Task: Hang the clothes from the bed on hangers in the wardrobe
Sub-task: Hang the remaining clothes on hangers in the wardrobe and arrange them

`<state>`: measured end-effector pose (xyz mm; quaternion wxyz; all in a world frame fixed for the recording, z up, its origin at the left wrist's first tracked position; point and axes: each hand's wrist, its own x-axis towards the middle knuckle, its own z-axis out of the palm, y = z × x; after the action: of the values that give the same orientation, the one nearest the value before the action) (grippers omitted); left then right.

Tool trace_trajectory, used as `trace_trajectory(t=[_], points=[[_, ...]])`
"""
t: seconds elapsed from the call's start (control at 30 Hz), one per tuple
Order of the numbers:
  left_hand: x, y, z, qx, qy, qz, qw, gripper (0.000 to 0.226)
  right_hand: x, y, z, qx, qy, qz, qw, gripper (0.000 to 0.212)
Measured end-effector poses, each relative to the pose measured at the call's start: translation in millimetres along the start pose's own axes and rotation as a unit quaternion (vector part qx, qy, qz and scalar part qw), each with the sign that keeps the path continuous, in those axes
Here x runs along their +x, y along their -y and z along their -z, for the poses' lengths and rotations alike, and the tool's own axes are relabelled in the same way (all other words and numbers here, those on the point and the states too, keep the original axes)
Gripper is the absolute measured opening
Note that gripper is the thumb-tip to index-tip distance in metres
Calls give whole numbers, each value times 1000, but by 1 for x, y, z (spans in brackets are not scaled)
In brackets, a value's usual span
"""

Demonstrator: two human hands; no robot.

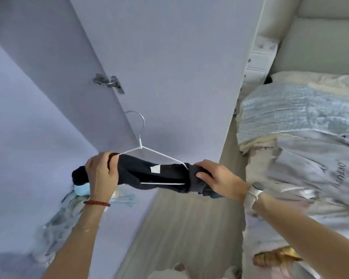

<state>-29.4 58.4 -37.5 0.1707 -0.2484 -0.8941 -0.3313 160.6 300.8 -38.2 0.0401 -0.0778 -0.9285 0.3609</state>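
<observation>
The left hand (102, 172) grasps the 9 o'clock end of the black garment (149, 174), and the right hand (216, 178) clenches around its 3 o'clock end, so the cloth is stretched over the white hanger (155, 152) and probably cannot slip off. The hanger's hook (136, 121) points to 12 o'clock, toward the open wardrobe door (169, 67), I think ready to go inside. More clothes wait on the bed (310, 137) at 3 o'clock.
</observation>
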Motion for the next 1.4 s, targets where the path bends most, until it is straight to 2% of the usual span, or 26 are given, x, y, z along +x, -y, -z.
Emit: trace_trajectory(t=[0.03, 0.17, 0.33, 0.43, 0.53, 0.6, 0.67, 0.73, 0.83, 0.97, 1.07, 1.2, 1.4], points=[[7, 12, 12, 2, -19, 16, 1000, 34, 18, 13, -1, -12, -6, 21, 1000, 33], [35, 51, 54, 19, -77, 61, 995, 26, 87, 66, -7, -39, -58, 63, 996, 40], [76, 67, 106, 72, -142, 124, 979, 37, 168, 124, -23, -24, -143, 118, 982, 32], [105, 49, 139, 179, -230, 45, 956, 38, 219, 153, -34, -4, -162, 115, 980, 24], [140, 29, 165, 283, -295, -49, 911, 35, 273, 182, -39, 32, -179, 114, 977, 27], [164, 19, 176, 337, -322, -81, 881, 39, 308, 203, -42, 57, -183, 109, 975, 28], [188, 18, 183, 400, -324, -76, 854, 46, 344, 224, -43, 69, -190, 109, 973, 28], [209, 25, 188, 448, -317, -36, 835, 57, 376, 245, -42, 89, -192, 116, 970, 28], [228, 36, 192, 481, -318, 15, 817, 69, 416, 272, -38, 91, -184, 120, 971, 29], [231, 43, 190, 510, -322, 27, 797, 74, 454, 293, -30, 64, -166, 96, 979, 30], [232, 46, 191, 520, -325, 27, 790, 75, 467, 292, -33, 20, -141, 73, 987, 30], [233, 45, 191, 522, -324, 32, 788, 77, 462, 279, -43, -29, -120, 90, 988, 32], [230, 37, 190, 497, -317, 37, 807, 77, 440, 266, -42, -39, -110, 114, 987, 40]])
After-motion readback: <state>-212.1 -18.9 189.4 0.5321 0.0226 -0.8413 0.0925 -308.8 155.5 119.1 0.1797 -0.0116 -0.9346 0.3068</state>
